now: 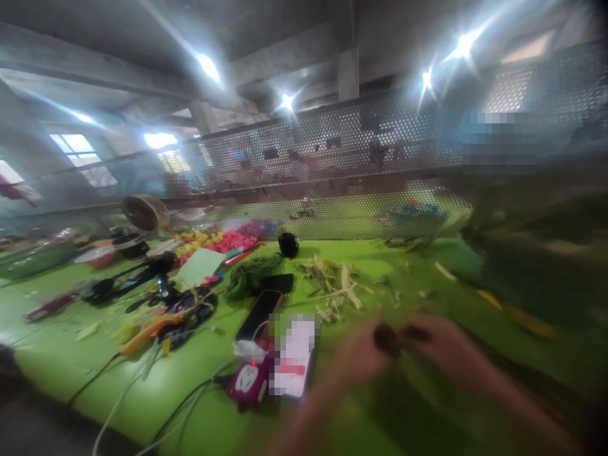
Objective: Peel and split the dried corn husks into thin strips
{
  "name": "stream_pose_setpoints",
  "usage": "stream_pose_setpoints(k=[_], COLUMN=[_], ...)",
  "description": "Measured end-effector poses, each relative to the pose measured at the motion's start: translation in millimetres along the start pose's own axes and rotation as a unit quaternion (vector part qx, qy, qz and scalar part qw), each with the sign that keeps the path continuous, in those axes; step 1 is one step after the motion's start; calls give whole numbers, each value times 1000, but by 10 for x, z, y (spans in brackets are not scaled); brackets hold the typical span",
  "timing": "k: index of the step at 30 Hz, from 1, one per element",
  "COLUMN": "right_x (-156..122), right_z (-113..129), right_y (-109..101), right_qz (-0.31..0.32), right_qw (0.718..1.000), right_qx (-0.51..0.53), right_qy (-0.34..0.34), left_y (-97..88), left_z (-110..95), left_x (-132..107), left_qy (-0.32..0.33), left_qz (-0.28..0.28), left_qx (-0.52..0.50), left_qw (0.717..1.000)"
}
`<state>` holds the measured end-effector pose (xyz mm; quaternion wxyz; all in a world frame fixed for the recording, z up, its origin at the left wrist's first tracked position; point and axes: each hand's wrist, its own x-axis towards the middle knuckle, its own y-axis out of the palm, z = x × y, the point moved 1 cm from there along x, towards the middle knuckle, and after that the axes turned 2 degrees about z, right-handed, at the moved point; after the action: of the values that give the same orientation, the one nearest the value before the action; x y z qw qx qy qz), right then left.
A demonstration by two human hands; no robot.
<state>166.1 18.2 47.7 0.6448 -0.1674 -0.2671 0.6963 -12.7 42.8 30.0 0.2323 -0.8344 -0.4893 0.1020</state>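
Both hands are close together, low over the green tabletop [351,418] and smeared by motion. My left hand [363,354] is closed, its fingers curled in beside a small dark brown patch, too blurred to name. Just to its right, my right hand [434,345] is also closed, with its fingertips pointing at the left hand. Whatever the fingers hold is hidden by blur. Nearest on the left lies a lit phone [295,361]. Pale, leaf-like scraps [339,285] are strewn beyond the hands.
A dark phone [260,315], purple box [247,382] and orange-handled tool [151,334] with cables lie left. Behind are green tangled material [247,276], a black cup [287,245], and pink and yellow pieces [232,241]. A perforated metal screen [332,152] borders the table. Someone sits at right.
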Motion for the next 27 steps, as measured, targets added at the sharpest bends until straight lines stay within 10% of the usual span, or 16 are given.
stream_pose_setpoints(k=[11,20,27], right_x=[78,21,-28], right_z=[-233,24,29], right_y=[64,99,125], right_qz=[99,-15,-81], right_qw=[974,985,997], right_qx=[183,151,-1], right_qy=[92,87,-6], left_y=[-48,-32,-50], left_z=[-7,87,181], left_x=[18,114,147], left_qy=[-7,-48,-52], left_qz=[44,-51,-115], left_qx=[-135,-343,-301], left_qw=[990,937,945])
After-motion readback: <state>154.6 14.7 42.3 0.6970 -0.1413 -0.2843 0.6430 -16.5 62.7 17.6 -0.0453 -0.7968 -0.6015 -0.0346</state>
